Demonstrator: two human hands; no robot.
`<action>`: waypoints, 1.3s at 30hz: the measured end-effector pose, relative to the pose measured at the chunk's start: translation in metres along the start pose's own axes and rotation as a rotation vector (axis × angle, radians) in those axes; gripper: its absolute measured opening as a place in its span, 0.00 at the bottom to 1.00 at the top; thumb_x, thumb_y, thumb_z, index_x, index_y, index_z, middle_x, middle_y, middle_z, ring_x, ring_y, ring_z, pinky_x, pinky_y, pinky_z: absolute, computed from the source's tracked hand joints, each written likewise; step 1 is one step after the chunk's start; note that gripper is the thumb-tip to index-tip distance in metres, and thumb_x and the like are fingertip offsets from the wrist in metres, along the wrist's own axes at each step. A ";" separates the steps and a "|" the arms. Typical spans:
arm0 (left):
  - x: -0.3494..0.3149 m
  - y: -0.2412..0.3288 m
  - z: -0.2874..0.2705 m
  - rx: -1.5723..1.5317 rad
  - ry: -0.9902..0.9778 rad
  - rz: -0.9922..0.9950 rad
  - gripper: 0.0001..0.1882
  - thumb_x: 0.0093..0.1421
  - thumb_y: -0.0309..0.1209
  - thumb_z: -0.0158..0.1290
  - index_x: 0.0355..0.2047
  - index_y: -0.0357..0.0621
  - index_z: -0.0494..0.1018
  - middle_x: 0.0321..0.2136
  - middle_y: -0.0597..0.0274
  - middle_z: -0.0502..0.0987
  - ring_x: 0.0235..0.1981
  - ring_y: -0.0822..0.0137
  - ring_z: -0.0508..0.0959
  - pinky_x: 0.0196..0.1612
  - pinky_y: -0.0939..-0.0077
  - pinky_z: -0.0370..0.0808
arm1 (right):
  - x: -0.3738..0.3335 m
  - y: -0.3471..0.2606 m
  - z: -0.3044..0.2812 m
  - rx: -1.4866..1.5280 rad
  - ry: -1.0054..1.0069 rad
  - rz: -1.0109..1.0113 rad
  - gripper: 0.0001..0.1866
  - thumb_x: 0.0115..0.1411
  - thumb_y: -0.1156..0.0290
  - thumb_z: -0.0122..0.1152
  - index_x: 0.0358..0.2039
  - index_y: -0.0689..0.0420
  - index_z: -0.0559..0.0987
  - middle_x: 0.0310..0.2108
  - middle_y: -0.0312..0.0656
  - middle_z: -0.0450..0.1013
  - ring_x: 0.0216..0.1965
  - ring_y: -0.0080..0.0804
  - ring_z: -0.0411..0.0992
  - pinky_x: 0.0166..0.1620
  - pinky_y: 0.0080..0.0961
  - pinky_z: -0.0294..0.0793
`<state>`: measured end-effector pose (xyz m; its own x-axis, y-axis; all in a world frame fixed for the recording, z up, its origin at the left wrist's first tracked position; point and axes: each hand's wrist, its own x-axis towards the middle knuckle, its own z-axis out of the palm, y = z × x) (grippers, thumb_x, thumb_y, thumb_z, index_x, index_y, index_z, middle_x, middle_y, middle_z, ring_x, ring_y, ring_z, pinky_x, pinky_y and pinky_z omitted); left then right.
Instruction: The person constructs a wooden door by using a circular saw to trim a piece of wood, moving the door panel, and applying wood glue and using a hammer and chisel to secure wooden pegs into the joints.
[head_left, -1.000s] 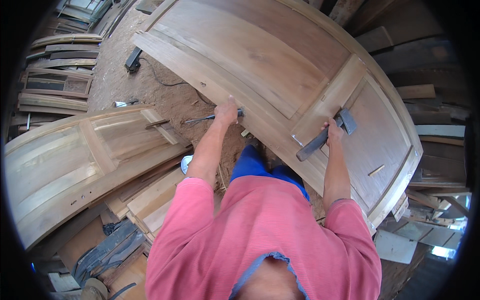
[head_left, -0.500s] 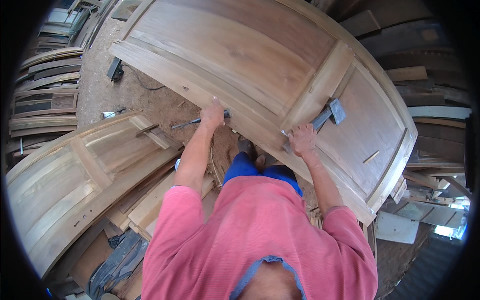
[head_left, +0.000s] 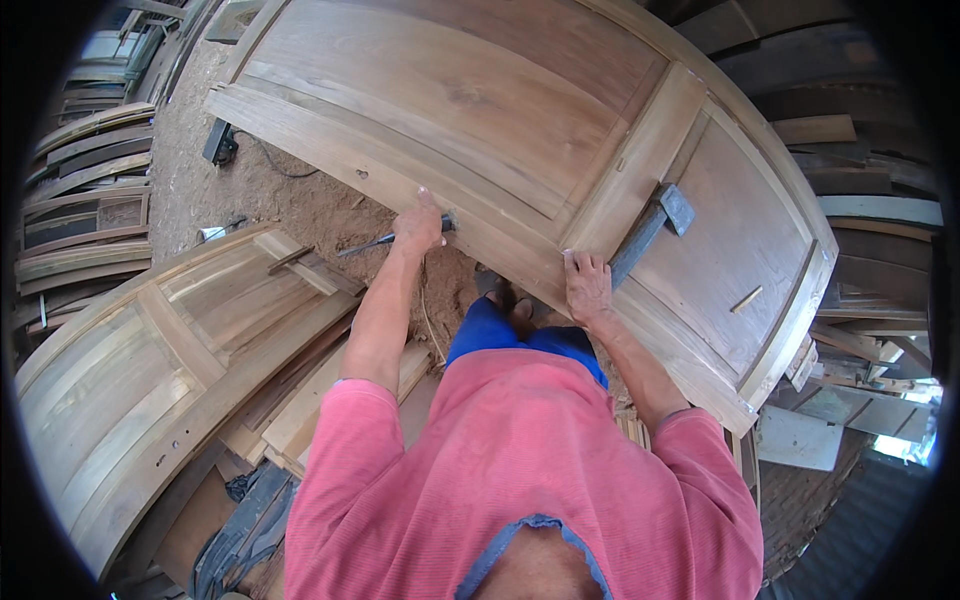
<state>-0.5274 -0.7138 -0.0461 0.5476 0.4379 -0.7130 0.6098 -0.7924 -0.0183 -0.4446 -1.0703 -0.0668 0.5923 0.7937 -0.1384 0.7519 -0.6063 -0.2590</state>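
A large panelled wooden door (head_left: 470, 90) lies across the front of me. At its near edge my left hand (head_left: 420, 225) is closed round a long, narrow chisel-like tool (head_left: 368, 245). The tool's thin blade points left, and its dark end shows right of the fist. My right hand (head_left: 588, 285) rests on the door's near rail by a small white spot, fingers laid over the wood and partly bent. Just right of those fingers a hammer (head_left: 640, 240) lies on the door, its metal head pointing away from me.
Another panelled door (head_left: 190, 330) lies at the left. A small stick (head_left: 746, 299) is on the big door's right panel. A dark power-tool-like object (head_left: 219, 142) with a cord sits on the dusty ground. Stacked boards line the left (head_left: 90, 200) and right (head_left: 850, 180) sides.
My right hand has let go of the hammer handle and shifted slightly left onto the door rail. The hammer stays lying there. My left hand still grips its tool, almost unmoved.
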 end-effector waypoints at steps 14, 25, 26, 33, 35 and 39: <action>-0.002 -0.002 0.002 0.008 0.070 0.016 0.59 0.52 0.36 0.70 0.69 0.17 0.42 0.48 0.35 0.80 0.50 0.45 0.82 0.52 0.55 0.78 | 0.006 -0.005 -0.010 0.166 -0.009 0.048 0.25 0.55 0.68 0.62 0.55 0.56 0.77 0.48 0.47 0.71 0.51 0.49 0.70 0.53 0.48 0.72; -0.006 0.002 -0.002 0.053 0.038 -0.006 0.58 0.52 0.37 0.70 0.69 0.20 0.44 0.50 0.37 0.79 0.51 0.46 0.81 0.53 0.57 0.78 | -0.011 0.012 -0.019 0.362 -0.198 0.093 0.17 0.61 0.64 0.58 0.47 0.60 0.82 0.41 0.53 0.77 0.47 0.55 0.75 0.51 0.43 0.74; -0.008 0.002 0.000 0.059 0.054 -0.017 0.56 0.54 0.36 0.68 0.70 0.22 0.44 0.49 0.39 0.80 0.50 0.47 0.82 0.53 0.57 0.78 | -0.005 0.013 -0.021 0.503 -0.243 0.214 0.17 0.63 0.63 0.58 0.47 0.61 0.82 0.42 0.52 0.78 0.47 0.53 0.76 0.51 0.42 0.75; -0.085 0.084 -0.005 -0.055 0.808 0.755 0.30 0.54 0.29 0.57 0.60 0.48 0.72 0.48 0.46 0.78 0.53 0.45 0.75 0.54 0.48 0.70 | 0.010 0.026 -0.026 1.935 -0.489 0.695 0.30 0.71 0.47 0.53 0.57 0.63 0.75 0.50 0.40 0.77 0.47 0.36 0.77 0.51 0.40 0.76; -0.130 0.130 -0.013 -0.190 0.733 0.978 0.26 0.55 0.27 0.54 0.57 0.53 0.75 0.53 0.47 0.75 0.55 0.46 0.72 0.55 0.49 0.67 | 0.022 -0.009 -0.078 2.164 -0.502 0.605 0.30 0.71 0.48 0.54 0.60 0.62 0.73 0.51 0.41 0.77 0.47 0.33 0.77 0.51 0.36 0.77; -0.179 0.179 0.018 -0.213 0.780 0.969 0.32 0.53 0.25 0.57 0.60 0.57 0.72 0.66 0.41 0.61 0.60 0.46 0.68 0.57 0.47 0.63 | 0.027 -0.007 -0.085 2.242 -0.374 0.696 0.23 0.71 0.56 0.55 0.57 0.61 0.74 0.39 0.40 0.78 0.35 0.25 0.76 0.41 0.24 0.78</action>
<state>-0.5266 -0.9420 0.0661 0.9680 -0.0924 0.2332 -0.1905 -0.8756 0.4439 -0.4088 -1.0487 0.0125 0.2711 0.7036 -0.6568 -0.9479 0.0766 -0.3091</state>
